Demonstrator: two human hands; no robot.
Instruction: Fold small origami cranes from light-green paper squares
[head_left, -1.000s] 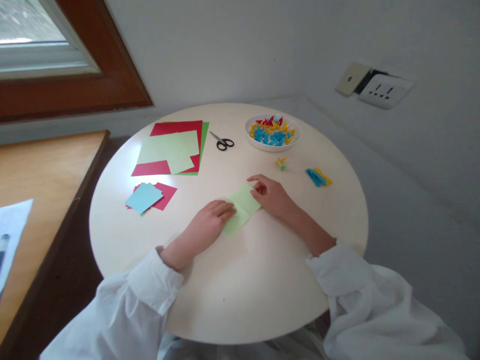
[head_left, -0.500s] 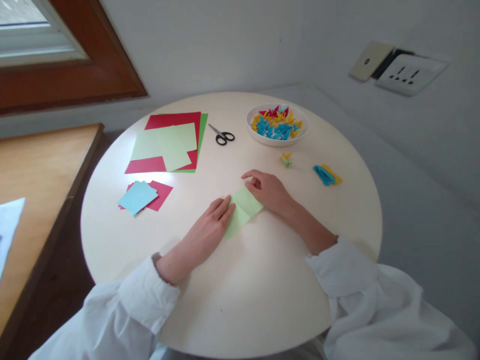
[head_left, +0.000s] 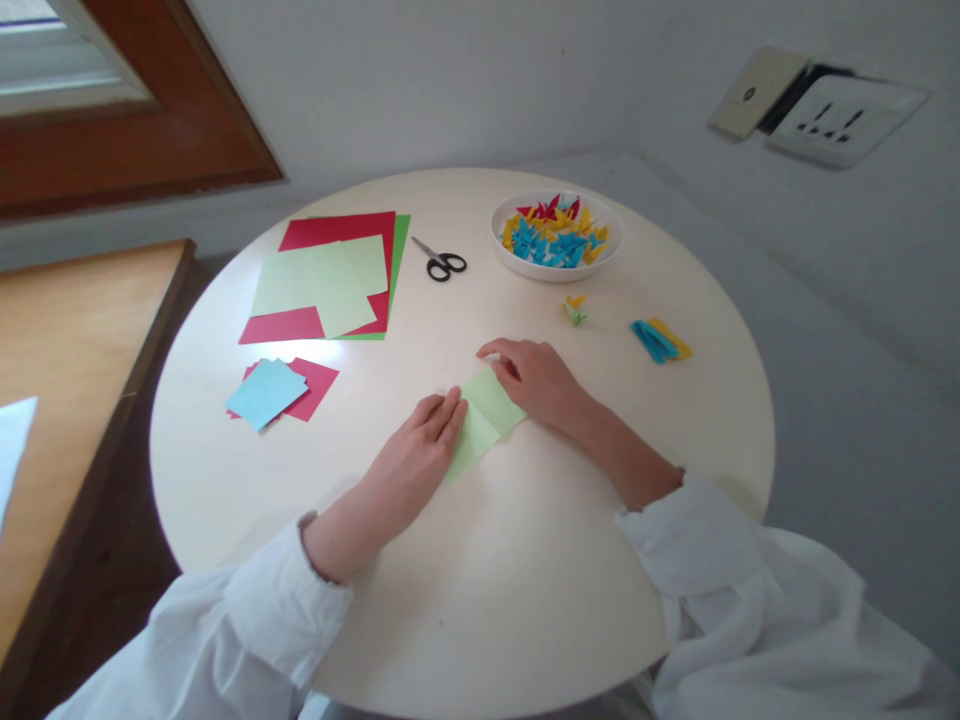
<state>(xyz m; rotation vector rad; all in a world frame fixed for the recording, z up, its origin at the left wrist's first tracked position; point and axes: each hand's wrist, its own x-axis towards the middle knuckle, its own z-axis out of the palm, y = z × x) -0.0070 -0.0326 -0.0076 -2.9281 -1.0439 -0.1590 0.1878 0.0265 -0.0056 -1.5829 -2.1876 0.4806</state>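
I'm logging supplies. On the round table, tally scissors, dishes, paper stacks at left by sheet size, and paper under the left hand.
Scissors: 1
Dish: 1
Large-sheet stack: 1
Small-sheet stack: 1
Paper under left hand: 1
Total: 5

Just one head cam, aimed forward and down from the wearer's side of the round worktop [head_left: 480,620], close enough to put the left hand [head_left: 420,455] and right hand [head_left: 546,382] mid-frame. The window frame [head_left: 187,130] gets cropped upper left, wall socket [head_left: 844,122] upper right. Edges look soft, probably wide-angle.
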